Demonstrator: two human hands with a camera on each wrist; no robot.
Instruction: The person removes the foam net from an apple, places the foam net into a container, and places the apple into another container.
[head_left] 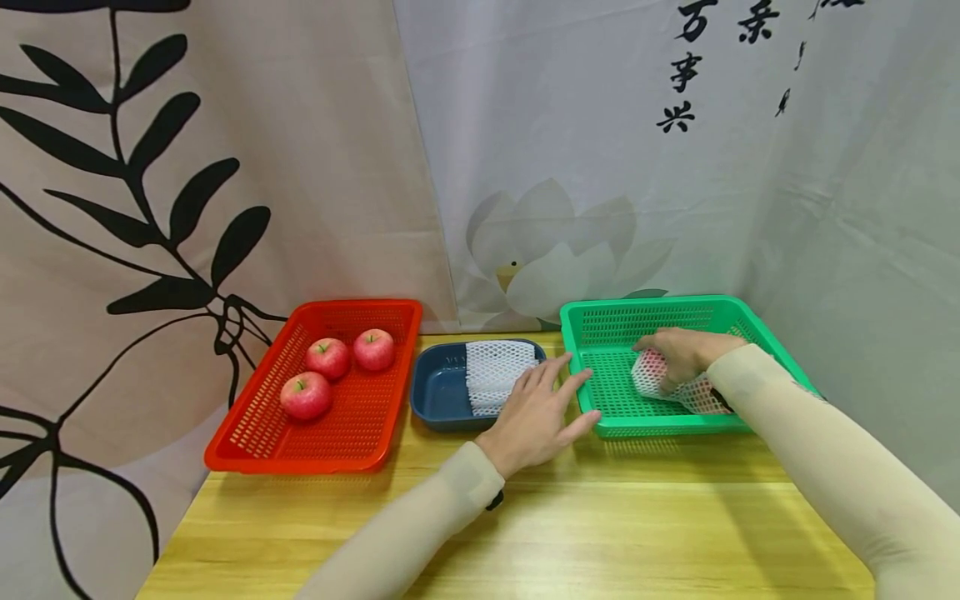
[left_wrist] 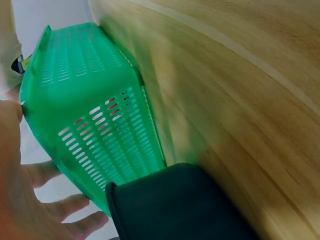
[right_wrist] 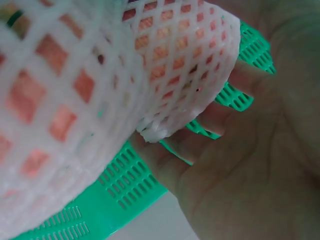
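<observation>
My right hand (head_left: pixel 686 354) reaches into the green basket (head_left: pixel 675 427), its fingers and thumb round an apple in a white foam net (head_left: pixel 651 367). Beside that one lies another netted apple (head_left: pixel 703 396), partly hidden under the wrist. In the right wrist view both netted fruits show, red through the mesh, the farther netted apple (right_wrist: pixel 185 60) against my fingers (right_wrist: pixel 215 117). My left hand (head_left: pixel 528 417) holds nothing; its spread fingers point at the basket's left rim. In the left wrist view, those fingers (left_wrist: pixel 67 207) lie along the green rim.
Between the baskets stands a dark blue tray (head_left: pixel 438 396) with white foam nets (head_left: pixel 495 375) in its right part. A red basket (head_left: pixel 330 462) on the left contains three bare apples (head_left: pixel 327 358). The wooden table (head_left: pixel 600 533) extends in front; printed cloth (head_left: pixel 337 167) hangs behind.
</observation>
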